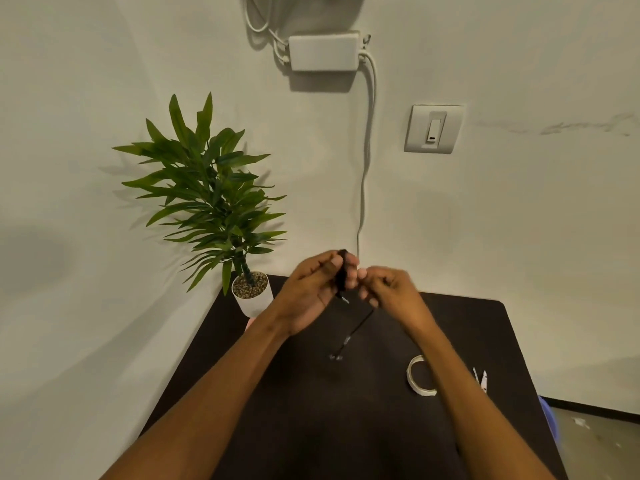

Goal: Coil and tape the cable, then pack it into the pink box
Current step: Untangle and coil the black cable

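While both bare forearms reach forward over the black table (311,427), the nearest loose things lie to the right: a roll of white tape (417,375), partly hidden behind the right forearm, and just beyond that arm a small white object (483,379) too little shown to identify. Farther in, above the table's middle, the left hand (311,292) is closed around a tight bundle of black cable (342,271), thumb on one side and fingertips on the other, so that the coil stands upright between them as a narrow dark loop. The right hand (391,289) sits just beside it, fingers curled and pinching the cable where it leaves the bundle. From there a thin loose tail hangs down and toward the viewer, with a small pale band partway along and a connector (336,357) at its end, glinting faintly near the tabletop; whether it touches the surface cannot be told. A sliver of pink (248,323) peeks out behind the left wrist. At the table's far left corner stands a green plant (211,188) in a white pot (252,296). On the wall behind are a white switch (434,129) and a white box (323,51) with white cords (367,150) running down.
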